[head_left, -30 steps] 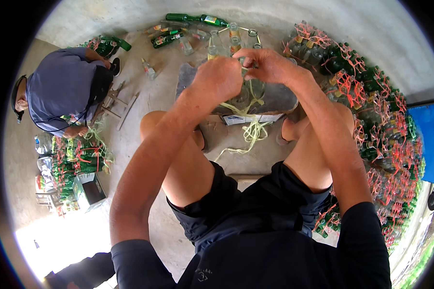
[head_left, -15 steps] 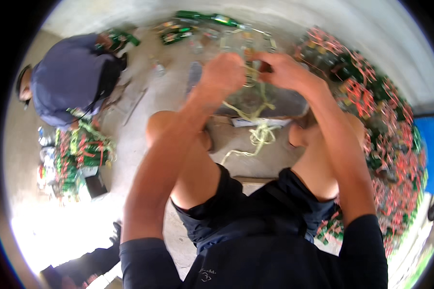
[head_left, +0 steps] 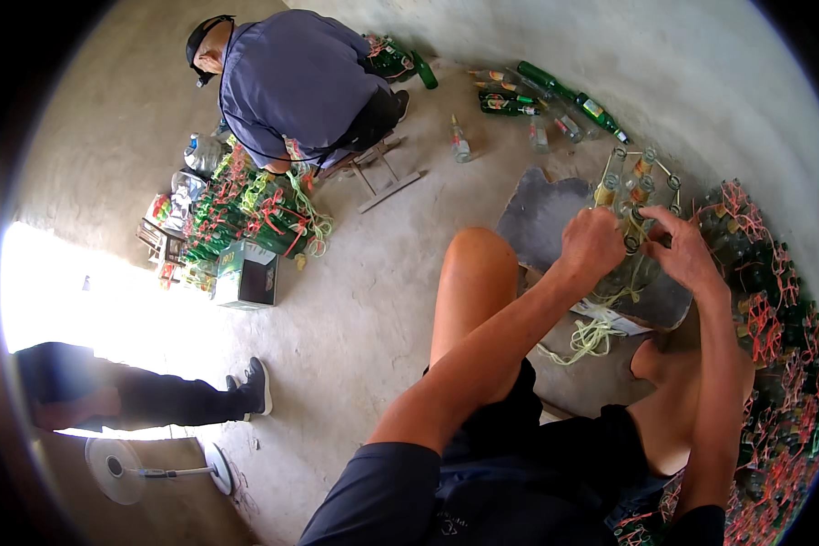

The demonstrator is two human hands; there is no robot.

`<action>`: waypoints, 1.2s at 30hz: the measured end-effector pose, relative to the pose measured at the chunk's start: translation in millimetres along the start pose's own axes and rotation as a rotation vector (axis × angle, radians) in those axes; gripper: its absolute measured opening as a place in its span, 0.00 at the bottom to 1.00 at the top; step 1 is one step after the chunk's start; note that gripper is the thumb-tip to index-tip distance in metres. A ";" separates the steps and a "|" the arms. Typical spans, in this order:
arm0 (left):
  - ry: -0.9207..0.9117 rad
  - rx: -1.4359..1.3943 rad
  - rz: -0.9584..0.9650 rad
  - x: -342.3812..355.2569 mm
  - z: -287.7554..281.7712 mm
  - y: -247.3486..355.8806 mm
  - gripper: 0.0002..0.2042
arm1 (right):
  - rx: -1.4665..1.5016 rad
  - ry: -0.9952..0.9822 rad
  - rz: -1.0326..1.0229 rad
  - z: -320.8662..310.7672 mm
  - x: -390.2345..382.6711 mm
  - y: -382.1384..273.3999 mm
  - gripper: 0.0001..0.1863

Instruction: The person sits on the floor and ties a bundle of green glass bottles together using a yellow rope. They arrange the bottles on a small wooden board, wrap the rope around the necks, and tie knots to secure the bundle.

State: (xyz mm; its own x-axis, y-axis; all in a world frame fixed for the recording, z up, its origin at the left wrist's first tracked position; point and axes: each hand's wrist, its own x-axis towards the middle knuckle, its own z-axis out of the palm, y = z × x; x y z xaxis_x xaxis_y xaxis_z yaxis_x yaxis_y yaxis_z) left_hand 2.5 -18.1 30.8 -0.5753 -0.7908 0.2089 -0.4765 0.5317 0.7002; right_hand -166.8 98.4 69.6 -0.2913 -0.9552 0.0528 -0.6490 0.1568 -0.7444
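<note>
A cluster of clear glass bottles (head_left: pixel 640 193) stands upright on a dark grey board (head_left: pixel 544 214) before my knees. Pale yellow cord (head_left: pixel 590 338) runs round the cluster's lower part and lies in a loose heap at the board's near edge. My left hand (head_left: pixel 593 240) is closed in a fist at the cluster's near left side, beside the bottle mouths. Curled fingers of my right hand (head_left: pixel 685 255) are at a bottle mouth on the near right side. What lies inside either grip is hidden, though thin cord passes around the bottle necks.
Several green bottles (head_left: pixel 569 96) lie along the wall; one clear bottle (head_left: pixel 460 141) stands apart. Bottles tied with red cord (head_left: pixel 764 332) crowd my right. Leftward, a person (head_left: pixel 296 82) sits beside tied bottles (head_left: pixel 232 209) and a box (head_left: pixel 246 275). A fan (head_left: pixel 118 469) and someone's leg (head_left: pixel 182 394) are lower left.
My view has swung left, so the bottle cluster and my hands appear farther right. Both hands stay at the cluster. The fan and another person's leg now show clearly.
</note>
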 end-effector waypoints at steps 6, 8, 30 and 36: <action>0.115 -0.183 -0.082 -10.5 8.1 1.0 0.08 | 0.017 0.004 -0.034 3.6 -0.6 1.6 0.30; 0.132 -0.239 -0.108 -13.2 7.8 3.6 0.08 | 0.015 0.011 -0.047 3.9 -0.5 6.6 0.30; 0.094 -0.647 -0.155 -45.2 10.4 11.2 0.08 | -0.071 -0.007 -0.030 0.5 1.8 2.9 0.27; 0.115 -0.726 -0.173 -52.4 15.2 12.2 0.08 | -0.057 0.011 -0.062 4.3 1.7 6.1 0.26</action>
State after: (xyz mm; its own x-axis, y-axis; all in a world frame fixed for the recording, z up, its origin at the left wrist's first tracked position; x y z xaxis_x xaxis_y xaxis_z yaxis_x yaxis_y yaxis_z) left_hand 16.8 34.4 17.9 -0.4402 -0.8927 0.0967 0.0268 0.0946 0.9952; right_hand -168.1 96.6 62.3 -0.2571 -0.9607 0.1049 -0.7047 0.1121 -0.7006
